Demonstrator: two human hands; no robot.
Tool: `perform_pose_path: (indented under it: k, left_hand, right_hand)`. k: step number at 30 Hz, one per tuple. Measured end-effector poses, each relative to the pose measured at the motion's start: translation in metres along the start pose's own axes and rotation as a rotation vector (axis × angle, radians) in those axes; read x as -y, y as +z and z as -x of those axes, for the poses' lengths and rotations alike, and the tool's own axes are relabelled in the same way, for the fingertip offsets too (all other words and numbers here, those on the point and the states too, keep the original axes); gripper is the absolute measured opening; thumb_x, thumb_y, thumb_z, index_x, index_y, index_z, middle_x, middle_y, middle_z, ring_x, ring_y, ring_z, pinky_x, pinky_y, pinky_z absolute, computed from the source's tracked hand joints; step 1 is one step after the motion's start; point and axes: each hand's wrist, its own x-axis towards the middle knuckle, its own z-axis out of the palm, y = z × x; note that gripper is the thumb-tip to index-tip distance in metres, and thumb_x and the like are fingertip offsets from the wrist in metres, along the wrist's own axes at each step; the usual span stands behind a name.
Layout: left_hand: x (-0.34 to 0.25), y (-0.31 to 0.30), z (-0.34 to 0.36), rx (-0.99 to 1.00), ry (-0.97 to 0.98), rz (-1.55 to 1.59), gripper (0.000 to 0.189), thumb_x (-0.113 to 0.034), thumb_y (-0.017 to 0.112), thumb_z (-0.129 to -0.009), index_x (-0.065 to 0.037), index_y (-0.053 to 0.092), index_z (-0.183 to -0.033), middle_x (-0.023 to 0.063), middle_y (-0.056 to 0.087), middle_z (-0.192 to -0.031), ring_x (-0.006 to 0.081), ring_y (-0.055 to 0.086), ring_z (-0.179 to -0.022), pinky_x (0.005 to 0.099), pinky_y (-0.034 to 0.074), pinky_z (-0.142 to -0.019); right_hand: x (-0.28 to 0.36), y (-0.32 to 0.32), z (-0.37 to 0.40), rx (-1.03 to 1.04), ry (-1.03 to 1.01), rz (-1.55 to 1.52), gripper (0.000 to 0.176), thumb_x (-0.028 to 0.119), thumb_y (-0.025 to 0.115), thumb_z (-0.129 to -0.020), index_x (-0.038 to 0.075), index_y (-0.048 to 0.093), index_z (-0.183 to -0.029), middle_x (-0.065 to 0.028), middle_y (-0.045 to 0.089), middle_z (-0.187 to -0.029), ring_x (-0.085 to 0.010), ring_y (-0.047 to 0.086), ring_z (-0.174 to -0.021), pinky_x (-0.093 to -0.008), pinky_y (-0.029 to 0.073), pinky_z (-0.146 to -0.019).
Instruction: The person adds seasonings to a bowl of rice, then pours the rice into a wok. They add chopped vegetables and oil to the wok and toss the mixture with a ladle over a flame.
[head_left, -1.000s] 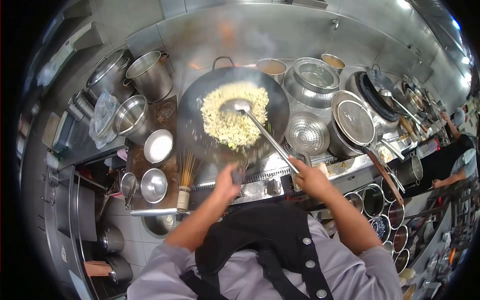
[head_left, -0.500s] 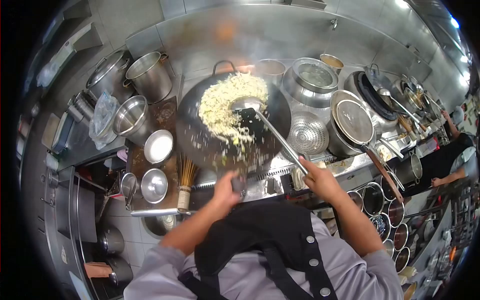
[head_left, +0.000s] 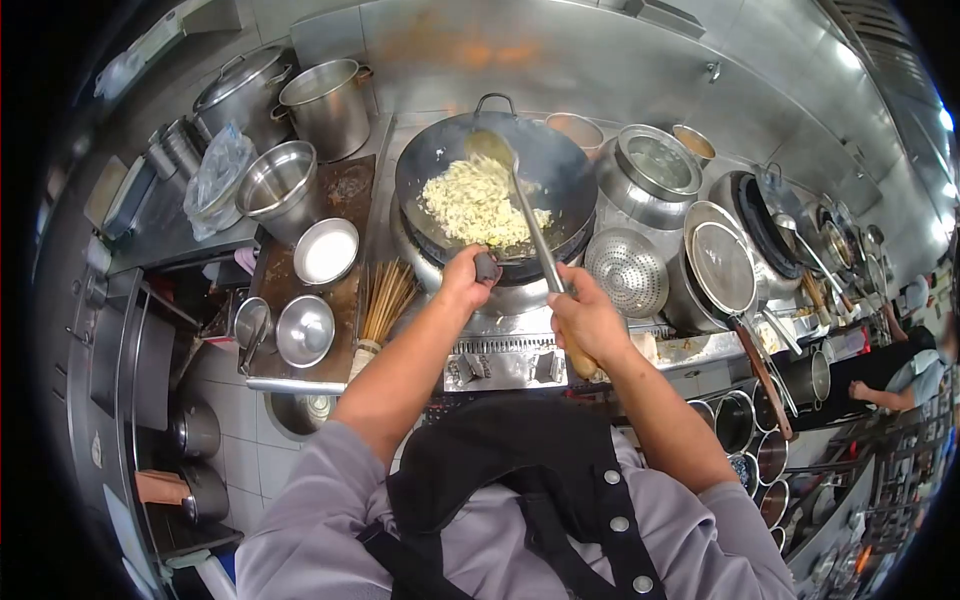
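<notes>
A large dark wok [head_left: 565, 190] sits over the burner, with pale yellow fried rice [head_left: 480, 205] heaped in its middle. My left hand [head_left: 467, 280] is closed round the wok's near handle, which has a dark grip. In my right hand [head_left: 590, 318] is a long-handled ladle [head_left: 532, 222], held by its wooden end. The ladle's bowl is at the far side of the rice, partly over it. Beyond the wok's far rim stands its loop handle.
On the left are metal bowls [head_left: 305, 331], a bowl of white contents [head_left: 326, 251], a bamboo brush [head_left: 385, 305] and stock pots [head_left: 325, 110]. To the right stand a perforated strainer [head_left: 627, 272], a lidded pot [head_left: 655, 165] and mesh sieves [head_left: 722, 265]. Another person [head_left: 900, 385] is at far right.
The wok has moved away from me, back over the burner. The rice, spread and flying before, now lies gathered in the wok. The ladle has swung more upright, its bowl farther off.
</notes>
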Motion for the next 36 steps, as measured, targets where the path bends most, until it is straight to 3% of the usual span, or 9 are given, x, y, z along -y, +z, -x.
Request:
perform_pose_path:
  k: [4,6,10,18,21,23,30,34,36]
  left_hand:
    - [-0.003,0.002,0.005,-0.034,0.001,0.034,0.011,-0.006,0.067,-0.087,-0.007,0.059,-0.095,0.0081,0.059,-0.086,0.0227,0.061,-0.072,0.0433,0.056,-0.066]
    - [-0.004,0.002,0.002,-0.027,0.008,0.034,0.012,-0.006,0.067,-0.087,-0.007,0.059,-0.096,0.0083,0.059,-0.087,0.0226,0.061,-0.073,0.0432,0.056,-0.066]
    - [-0.002,-0.001,0.002,-0.026,0.005,0.038,0.013,-0.005,0.067,-0.087,-0.007,0.060,-0.097,0.0088,0.059,-0.088,0.0226,0.061,-0.074,0.0434,0.056,-0.066]
    - [-0.002,-0.001,0.002,-0.022,0.020,0.023,0.012,-0.008,0.065,-0.088,-0.009,0.056,-0.096,0.0061,0.058,-0.084,0.0183,0.058,-0.069,0.0418,0.057,-0.068]
    - [-0.004,-0.002,0.001,-0.025,0.000,0.008,0.012,-0.008,0.065,-0.089,-0.009,0.056,-0.097,0.0064,0.058,-0.084,0.0190,0.058,-0.068,0.0429,0.057,-0.068]
    - [-0.006,0.003,0.003,-0.017,-0.015,0.034,0.012,-0.008,0.064,-0.089,-0.009,0.056,-0.097,0.0067,0.058,-0.084,0.0194,0.058,-0.068,0.0433,0.057,-0.069]
    - [-0.014,0.018,0.070,-0.127,-0.093,-0.002,0.010,-0.008,0.062,-0.091,-0.008,0.056,-0.099,0.0073,0.058,-0.083,0.0200,0.058,-0.073,0.0423,0.055,-0.070]
    - [-0.013,0.020,0.088,-0.111,-0.135,-0.019,0.009,-0.008,0.061,-0.092,-0.007,0.056,-0.099,0.0080,0.058,-0.084,0.0202,0.058,-0.076,0.0414,0.055,-0.069]
    - [0.004,-0.006,0.040,0.015,-0.014,-0.007,0.007,-0.007,0.059,-0.092,-0.006,0.056,-0.099,0.0083,0.058,-0.084,0.0202,0.058,-0.076,0.0397,0.054,-0.070]
  right_hand:
    - [0.028,-0.004,0.034,-0.038,-0.016,0.032,0.053,0.013,0.056,-0.099,0.014,0.037,-0.148,-0.0063,0.057,-0.070,-0.0156,0.052,-0.048,-0.0318,0.044,-0.043]
    - [0.016,-0.017,0.025,0.186,0.132,-0.510,0.048,0.015,0.056,-0.100,0.017,0.041,-0.146,-0.0054,0.057,-0.070,-0.0143,0.050,-0.047,-0.0304,0.043,-0.042]
    - [-0.015,-0.027,-0.049,0.018,0.168,-0.348,0.045,0.017,0.054,-0.101,0.019,0.042,-0.145,-0.0037,0.054,-0.069,-0.0138,0.048,-0.047,-0.0281,0.040,-0.040]
    - [-0.016,-0.030,0.027,0.127,0.344,-0.736,0.035,0.019,0.055,-0.100,0.022,0.045,-0.134,-0.0038,0.048,-0.066,-0.0133,0.044,-0.043,-0.0290,0.036,-0.034]
    - [-0.022,-0.040,-0.060,0.086,0.245,-0.525,0.038,0.016,0.055,-0.100,0.020,0.047,-0.136,-0.0042,0.051,-0.067,-0.0131,0.046,-0.044,-0.0299,0.039,-0.037]
    - [-0.022,-0.039,-0.083,-0.076,0.042,0.004,0.047,0.015,0.056,-0.099,0.017,0.044,-0.144,-0.0041,0.054,-0.068,-0.0135,0.050,-0.046,-0.0300,0.042,-0.041]
    - [0.057,-0.081,0.105,0.042,0.334,0.535,0.064,0.011,0.061,-0.094,0.021,0.041,-0.154,-0.0022,0.055,-0.065,-0.0111,0.052,-0.054,-0.0307,0.046,-0.051]
    - [0.061,-0.099,0.108,0.125,0.372,0.751,0.067,0.014,0.065,-0.092,0.026,0.042,-0.153,-0.0048,0.063,-0.071,-0.0123,0.058,-0.060,-0.0301,0.051,-0.061]
    - [0.016,-0.097,0.058,0.031,0.092,0.871,0.067,0.017,0.065,-0.091,0.024,0.041,-0.153,-0.0141,0.067,-0.074,-0.0252,0.065,-0.065,-0.0380,0.054,-0.068]
